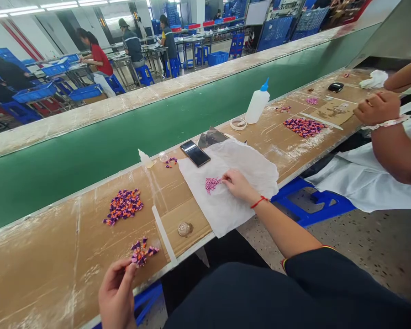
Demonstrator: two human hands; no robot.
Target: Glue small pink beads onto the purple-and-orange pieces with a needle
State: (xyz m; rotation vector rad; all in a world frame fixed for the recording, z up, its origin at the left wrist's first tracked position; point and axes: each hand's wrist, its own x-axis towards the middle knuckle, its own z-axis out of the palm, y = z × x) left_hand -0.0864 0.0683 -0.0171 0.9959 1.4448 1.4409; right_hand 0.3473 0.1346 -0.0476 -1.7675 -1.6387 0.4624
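Observation:
On the left, my left hand (118, 288) is closed in a pinch, its fingertips at the edge of a small cluster of purple, orange and pink pieces (140, 252). Whether one piece is between them is too small to tell. Behind it lies a larger pile of purple and orange pieces (123, 205). My right hand (239, 185) rests over a white cloth (256, 167), thumb and finger pinched at the right edge of a patch of tiny pink beads (212, 184). What those fingertips hold is hidden. A small whitish lump (184, 229) sits on the cardboard between my hands.
A phone (195, 153) lies at the cloth's far edge. Near the back edge stand a small dropper bottle (145, 159), a tape roll (238, 124) and a white bottle (258, 106). A green conveyor belt (178, 123) runs behind. A co-worker's hand (378, 108) is at right.

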